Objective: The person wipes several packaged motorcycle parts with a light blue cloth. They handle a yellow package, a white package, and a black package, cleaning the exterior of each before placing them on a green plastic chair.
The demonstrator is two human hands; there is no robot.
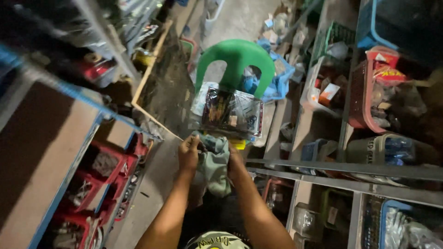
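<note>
Gripping a grey-green cloth [215, 163] from both sides, your left hand [189, 154] and right hand [235, 163] have their fingers curled into its folds, so each is clenched on the fabric and neither lies flat on it. The cloth is bunched between the two hands at the middle of the view, its loose end hanging down toward your lap; holding it at two points looks like a way to keep it gathered and under control in this narrow aisle. Just beyond the cloth, touching or nearly touching its top edge, a clear plastic pack [232, 112] with dark contents rests on what seems to be the seat of a green chair [237, 57]. The chair's curved back rises behind the pack, and it appears to serve as a makeshift work surface within easy reach of your arms. To your left, red bins [108, 168] of small parts sit on low blue-edged shelving, and a large brown board [44, 152] lies over the shelf nearest you. To your right, metal racks [346, 168] carry a red basket [364, 99], a white tub [311, 90] and blue crates, all well apart from your hands. What the pack contains is too dim to tell.
</note>
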